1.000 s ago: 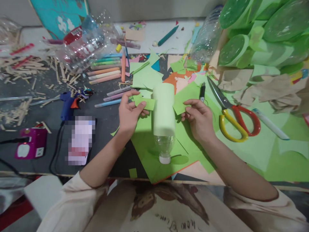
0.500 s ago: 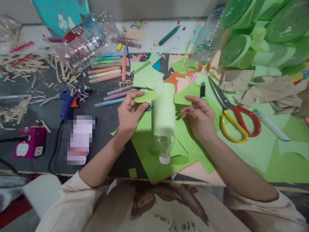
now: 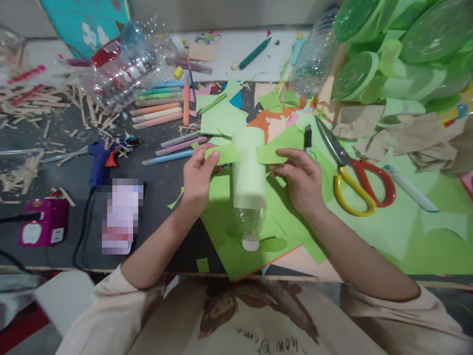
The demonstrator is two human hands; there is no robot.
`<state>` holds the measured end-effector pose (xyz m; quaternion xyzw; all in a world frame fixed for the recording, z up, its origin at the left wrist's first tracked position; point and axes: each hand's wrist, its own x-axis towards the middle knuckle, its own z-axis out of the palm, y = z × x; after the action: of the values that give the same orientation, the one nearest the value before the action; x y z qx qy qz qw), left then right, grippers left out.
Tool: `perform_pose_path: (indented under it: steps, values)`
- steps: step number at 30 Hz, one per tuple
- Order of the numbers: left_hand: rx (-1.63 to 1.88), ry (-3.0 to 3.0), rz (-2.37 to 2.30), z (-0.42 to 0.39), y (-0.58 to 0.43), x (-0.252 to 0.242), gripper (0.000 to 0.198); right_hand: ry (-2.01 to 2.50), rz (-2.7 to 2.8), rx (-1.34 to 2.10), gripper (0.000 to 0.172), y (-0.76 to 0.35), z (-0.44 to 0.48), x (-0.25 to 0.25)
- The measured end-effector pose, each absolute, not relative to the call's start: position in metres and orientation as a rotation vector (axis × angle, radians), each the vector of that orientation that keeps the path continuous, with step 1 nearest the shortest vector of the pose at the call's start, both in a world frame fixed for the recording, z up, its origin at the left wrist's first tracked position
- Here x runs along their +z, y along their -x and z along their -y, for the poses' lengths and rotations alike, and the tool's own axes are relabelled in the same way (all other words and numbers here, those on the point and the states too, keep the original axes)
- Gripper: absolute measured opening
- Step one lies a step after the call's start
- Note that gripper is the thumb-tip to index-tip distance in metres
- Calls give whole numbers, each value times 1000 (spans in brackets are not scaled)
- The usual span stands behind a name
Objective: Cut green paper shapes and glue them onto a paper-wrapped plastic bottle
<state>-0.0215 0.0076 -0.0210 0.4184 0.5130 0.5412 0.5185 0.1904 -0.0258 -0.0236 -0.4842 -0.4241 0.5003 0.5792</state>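
Note:
A clear plastic bottle [image 3: 250, 224] with a white cap lies on green paper [image 3: 221, 231], cap end towards me. Light green paper [image 3: 249, 185] wraps most of its body. My left hand [image 3: 199, 175] pinches a green paper piece [image 3: 224, 154] between thumb and fingers, its inner end over the bottle's left side. On the other side, my right hand [image 3: 303, 175] grips a similar green paper piece [image 3: 269, 153] by its outer end, and the inner end overlaps the wrap's right side.
Scissors [image 3: 347, 167] and a black marker [image 3: 308, 139] lie to the right. A blue glue gun [image 3: 99, 160], a phone [image 3: 121, 214] and a purple box [image 3: 43, 222] are on the left. Felt pens [image 3: 162, 113], paper scraps and plastic bottles [image 3: 129, 69] crowd the back.
Both green pieces have shifted inward and now lie over the front of the wrapped bottle. My left thumb has moved up onto its piece. The view has shifted slightly.

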Motion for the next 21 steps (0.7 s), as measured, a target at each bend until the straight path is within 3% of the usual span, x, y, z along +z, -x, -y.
perform_pose_path:
  steps: [4,10,21]
  values:
    - [1224,-1032,-1178,2,14,-18,40,1178,1152,1018,26,-187,30,-28]
    - [1195,-1030,-1119,7,9,-17,49,1222,1235,1139,46,-182,33,-31]
    - [1162,-1082,-1114,-3,8,-23,55,1260,1248,1136,53,-183,28,-29]
